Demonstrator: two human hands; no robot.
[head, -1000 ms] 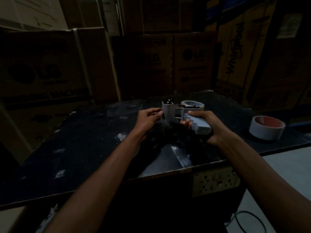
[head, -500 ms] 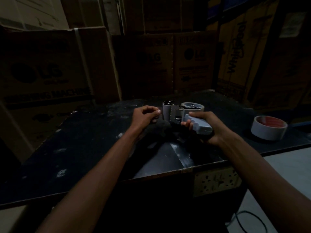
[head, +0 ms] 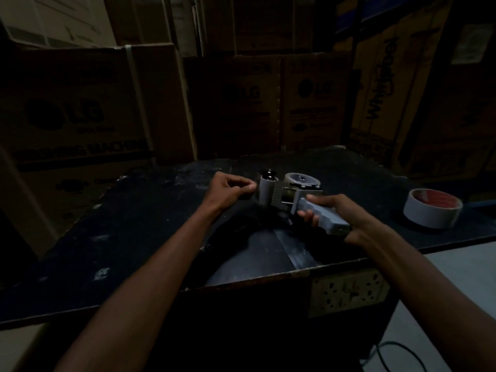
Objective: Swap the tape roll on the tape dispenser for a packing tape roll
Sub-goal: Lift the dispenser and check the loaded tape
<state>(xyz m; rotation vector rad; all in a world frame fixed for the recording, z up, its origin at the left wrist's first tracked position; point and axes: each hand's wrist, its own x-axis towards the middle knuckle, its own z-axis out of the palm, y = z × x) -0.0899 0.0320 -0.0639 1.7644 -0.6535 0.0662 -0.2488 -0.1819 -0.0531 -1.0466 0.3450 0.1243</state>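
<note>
1. My right hand [head: 341, 213] curls round the grip of the dispenser [head: 295, 197], holding it just over the dark desk [head: 134, 237].
2. A nearly spent roll [head: 302, 180] sits on the dispenser's far side.
3. My left hand [head: 228, 190] hovers just beside the dispenser's front roller, fingers curled, thumb meeting forefinger; whether it pinches anything I cannot tell.
4. The packing roll [head: 432, 212], red inside its core, lies flat on the desk, well right of my right hand.
5. Cardboard boxes [head: 80, 111] behind read "LG" and "MACHINE"; another reads "Whirlpool" sideways.
</note>
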